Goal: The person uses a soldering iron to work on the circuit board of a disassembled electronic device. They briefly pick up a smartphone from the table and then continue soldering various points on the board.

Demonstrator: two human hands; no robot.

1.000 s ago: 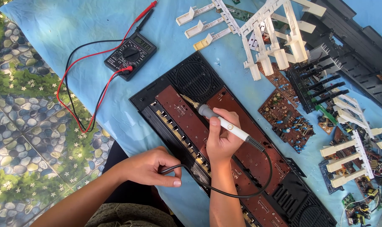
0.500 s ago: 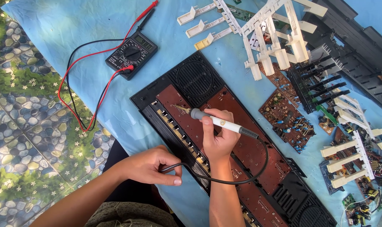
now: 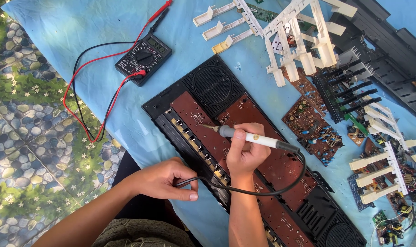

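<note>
Right hand (image 3: pixel 244 153) is closed around a soldering iron (image 3: pixel 256 138), pen-style. The iron's long axis runs roughly left-right across the view and slightly downhill to the right: tip at the left end, black cord end at the right. The tip sits on or just above the brown circuit board (image 3: pixel 244 137); I can't tell if it's actually touching. Contact area is near the board's upper end, just below the round speaker grille (image 3: pixel 212 85).

The board lies in a long black housing (image 3: pixel 171 120) that runs diagonally from upper left to lower right on the blue surface (image 3: pixel 80 27). So the iron crosses the board's long axis at a shallow angle.

Left hand (image 3: pixel 164 179) is closed, pinching the iron's black cord (image 3: pixel 244 192) at the housing's near edge. The cord loops from there under the right wrist and back up to the iron's rear end.

Right hand is clearly the nearer one to the work spot; left sits below and to the left of it, off the board.

Multimeter (image 3: pixel 143 58) with red and black leads is well apart, upper left. Loose boards and white key strips (image 3: pixel 299 41) lie to the right.
</note>
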